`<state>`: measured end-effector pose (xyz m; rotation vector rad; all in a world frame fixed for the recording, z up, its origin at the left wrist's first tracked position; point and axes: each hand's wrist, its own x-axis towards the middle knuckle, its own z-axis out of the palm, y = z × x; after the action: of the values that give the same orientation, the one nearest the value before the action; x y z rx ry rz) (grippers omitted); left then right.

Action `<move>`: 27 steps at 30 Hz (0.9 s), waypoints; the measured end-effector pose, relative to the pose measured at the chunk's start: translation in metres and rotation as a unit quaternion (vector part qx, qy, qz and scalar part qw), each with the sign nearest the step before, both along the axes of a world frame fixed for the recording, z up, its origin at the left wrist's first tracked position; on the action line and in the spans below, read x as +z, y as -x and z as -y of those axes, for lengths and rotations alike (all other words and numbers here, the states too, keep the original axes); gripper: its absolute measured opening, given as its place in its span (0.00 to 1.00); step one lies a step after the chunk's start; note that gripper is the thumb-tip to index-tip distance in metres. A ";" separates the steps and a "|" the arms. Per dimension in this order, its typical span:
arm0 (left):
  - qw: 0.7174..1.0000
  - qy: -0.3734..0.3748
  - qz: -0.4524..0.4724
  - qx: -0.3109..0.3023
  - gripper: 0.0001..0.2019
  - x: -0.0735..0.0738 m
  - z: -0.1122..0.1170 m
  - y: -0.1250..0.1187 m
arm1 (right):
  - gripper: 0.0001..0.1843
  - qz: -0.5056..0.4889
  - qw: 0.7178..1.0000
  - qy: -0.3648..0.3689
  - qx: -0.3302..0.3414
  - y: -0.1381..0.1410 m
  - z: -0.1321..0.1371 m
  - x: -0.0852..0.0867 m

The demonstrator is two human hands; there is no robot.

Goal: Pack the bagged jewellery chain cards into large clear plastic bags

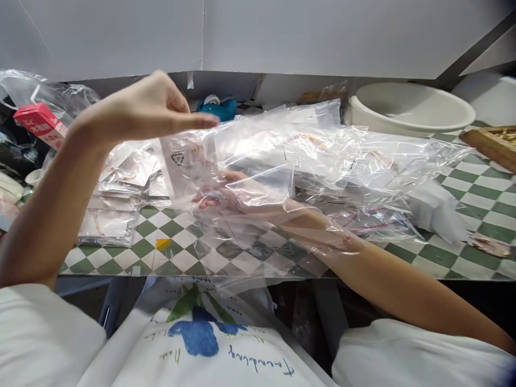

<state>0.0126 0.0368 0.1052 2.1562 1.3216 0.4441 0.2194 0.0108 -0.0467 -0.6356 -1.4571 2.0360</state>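
Note:
A large clear plastic bag (258, 185) stretches across the middle of the table, its lower edge hanging over the front. My left hand (155, 107) is raised at the upper left and pinches the bag's top edge between thumb and fingers. Lower down, my right hand (226, 191) shows through the plastic, fingers apart and pointing left. Its fingertips are beside a translucent packet (189, 166) with a black recycling mark and small items in it. Glare blurs the contact there. The right forearm is also seen through the film.
Several small clear packets with white cards (108, 217) are stacked at the left. More filled plastic bags (342, 156) are heaped right of centre. Behind stand a cream basin (407, 126), a teal tape dispenser (221, 110) and a pink drink carton (40, 123). A wooden tray (487, 148) is at far right.

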 end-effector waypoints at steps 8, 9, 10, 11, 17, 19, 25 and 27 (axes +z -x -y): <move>0.986 0.080 -0.135 -0.059 0.27 -0.020 -0.015 -0.008 | 0.15 0.088 0.990 -0.105 -0.011 0.004 0.009 0.006; 0.984 0.088 -0.149 -0.050 0.27 -0.021 -0.015 -0.012 | 0.16 0.100 0.988 -0.118 -0.002 0.004 0.009 0.004; 0.982 0.097 -0.158 -0.038 0.25 -0.023 -0.015 -0.016 | 0.17 0.110 0.986 -0.129 0.007 0.005 0.009 0.001; 0.981 0.104 -0.163 -0.029 0.24 -0.024 -0.014 -0.019 | 0.18 0.120 0.983 -0.140 0.014 0.006 0.009 -0.002; 0.989 0.116 -0.095 0.004 0.25 -0.028 0.000 -0.019 | 0.17 0.186 0.956 -0.226 0.019 0.003 0.014 0.009; 0.992 0.121 -0.020 0.040 0.20 -0.031 0.005 -0.009 | 0.12 0.201 0.952 -0.228 0.026 -0.005 0.014 0.024; 0.937 -0.020 0.277 0.212 0.12 -0.049 0.019 0.045 | 0.20 0.161 0.941 -0.288 -0.082 -0.049 0.009 0.086; 0.896 -0.038 0.370 0.241 0.11 -0.056 0.021 0.059 | 0.15 0.145 0.936 -0.274 -0.166 -0.064 0.003 0.101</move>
<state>-0.0467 0.0161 0.0489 1.4201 1.3527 1.3720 0.2838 0.0081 0.0544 -0.8864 -1.8367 1.2326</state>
